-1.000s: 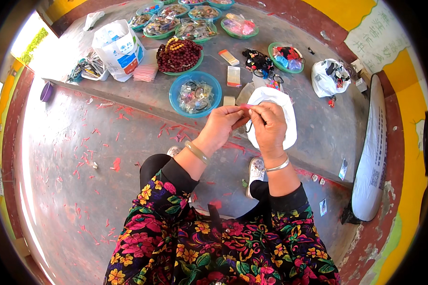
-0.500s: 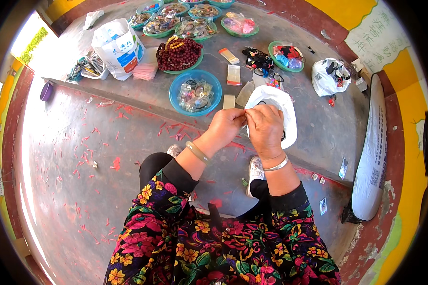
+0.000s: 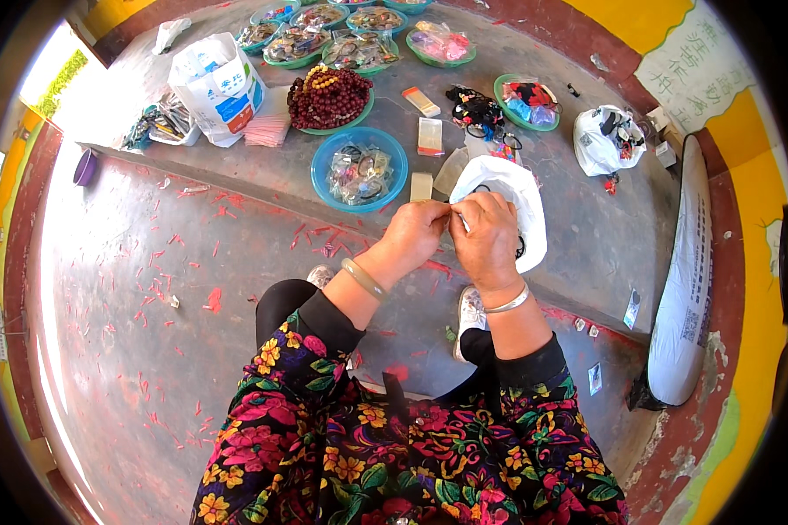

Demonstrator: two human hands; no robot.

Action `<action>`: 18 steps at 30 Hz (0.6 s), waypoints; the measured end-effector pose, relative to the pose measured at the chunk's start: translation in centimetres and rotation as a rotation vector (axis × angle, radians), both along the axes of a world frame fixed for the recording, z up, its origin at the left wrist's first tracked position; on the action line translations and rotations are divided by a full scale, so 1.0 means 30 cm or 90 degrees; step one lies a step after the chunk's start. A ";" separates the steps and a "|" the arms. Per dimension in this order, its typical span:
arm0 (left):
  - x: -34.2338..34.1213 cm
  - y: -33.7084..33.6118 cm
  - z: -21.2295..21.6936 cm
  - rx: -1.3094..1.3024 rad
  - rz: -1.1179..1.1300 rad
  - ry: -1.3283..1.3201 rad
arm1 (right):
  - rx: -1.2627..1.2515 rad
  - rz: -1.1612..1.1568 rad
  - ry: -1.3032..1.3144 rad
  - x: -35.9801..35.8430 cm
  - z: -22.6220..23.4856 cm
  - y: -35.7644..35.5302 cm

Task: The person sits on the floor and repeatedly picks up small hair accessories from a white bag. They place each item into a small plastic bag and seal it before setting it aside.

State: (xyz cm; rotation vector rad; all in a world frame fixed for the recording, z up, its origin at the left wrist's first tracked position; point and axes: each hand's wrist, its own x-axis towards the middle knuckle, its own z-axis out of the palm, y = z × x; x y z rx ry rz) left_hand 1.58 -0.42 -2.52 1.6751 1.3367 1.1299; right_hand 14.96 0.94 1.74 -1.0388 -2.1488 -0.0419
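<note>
My left hand (image 3: pixel 416 231) and my right hand (image 3: pixel 487 238) meet at the fingertips, both closed in a pinch. Whatever small thing lies between them is hidden or too tiny to name; a dark speck shows where the fingers touch. Just behind my right hand stands an open white plastic bag (image 3: pixel 534 229) with some dark cord-like items inside, partly covered by the hand. Beyond my left hand sits a blue plastic basin (image 3: pixel 317 185) holding small clear packets. A small beige box (image 3: pixel 421 186) is close to my left fingertips.
On the raised ledge are dark red bead strings (image 3: pixel 328 101), several green trays of packets, a white printed bag (image 3: pixel 219 92), a white bag of trinkets (image 3: pixel 591 150) and small boxes. A long white sack (image 3: pixel 681 289) leans at right. Red scraps litter the floor (image 3: pixel 175 332).
My right hand has turned slightly and its fingers have shifted a little to the left. The left hand stays nearly in place, and the fingertips remain together.
</note>
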 end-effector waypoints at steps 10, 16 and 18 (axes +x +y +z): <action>-0.001 -0.003 -0.021 0.035 -0.001 0.093 | -0.050 0.032 -0.051 0.019 -0.012 0.006; 0.003 -0.001 -0.032 0.028 0.001 0.083 | -0.060 0.026 -0.052 0.016 -0.010 0.003; 0.005 -0.002 -0.030 0.026 0.003 0.082 | -0.061 0.027 -0.049 0.018 -0.011 0.004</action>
